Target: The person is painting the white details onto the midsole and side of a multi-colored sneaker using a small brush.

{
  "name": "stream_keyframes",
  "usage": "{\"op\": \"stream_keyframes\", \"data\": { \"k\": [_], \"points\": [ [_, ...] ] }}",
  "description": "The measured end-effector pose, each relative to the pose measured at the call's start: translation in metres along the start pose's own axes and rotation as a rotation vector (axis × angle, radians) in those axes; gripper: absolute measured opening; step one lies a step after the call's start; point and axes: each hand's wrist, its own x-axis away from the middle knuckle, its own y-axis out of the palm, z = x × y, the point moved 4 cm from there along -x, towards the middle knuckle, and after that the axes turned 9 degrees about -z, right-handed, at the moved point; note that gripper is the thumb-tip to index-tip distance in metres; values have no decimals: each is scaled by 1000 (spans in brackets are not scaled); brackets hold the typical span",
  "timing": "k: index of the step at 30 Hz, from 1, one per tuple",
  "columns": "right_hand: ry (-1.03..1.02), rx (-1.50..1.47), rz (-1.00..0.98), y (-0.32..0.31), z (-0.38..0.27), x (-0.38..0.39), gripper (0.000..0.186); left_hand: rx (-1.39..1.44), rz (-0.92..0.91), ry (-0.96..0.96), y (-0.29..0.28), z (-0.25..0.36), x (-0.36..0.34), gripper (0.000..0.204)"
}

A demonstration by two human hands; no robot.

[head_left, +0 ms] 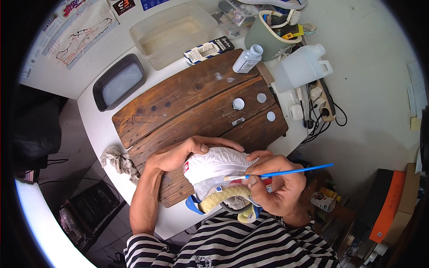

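Note:
My left hand [181,154] grips a sneaker [210,167] by its white treaded sole, with the sole's side facing up. The shoe has a red patch, a pale grey upper and a thick yellow lace [219,196]. My right hand [277,187] pinches a blue paintbrush [299,171], its pale bristles at the grey band below the sole; whether they touch is hard to tell. Higher on the wooden board [161,129] stand an uncapped white bottle [246,60], a small white cap [238,104] and two white discs [261,98].
Behind the board are a dark tray [118,81], a translucent tub [171,31], an open carton [208,50] and a green bucket [263,42]. A plastic jug [295,67] and a power strip [326,102] sit at right, a crumpled rag [120,163] at left, stacked boxes [384,205] lower right.

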Motion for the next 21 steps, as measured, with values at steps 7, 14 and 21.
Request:
{"op": "stream_keyframes", "data": {
  "k": [7,14,21],
  "points": [
    [10,-57,11,-2,-5,0,8,20,12,0,0,-2,0,70],
    [45,-42,50,-4,-2,2,15,-5,18,1,0,1,-1,70],
    [34,-1,125,-16,6,0,13,20,7,6,0,-1,-1,70]
  ]
}}
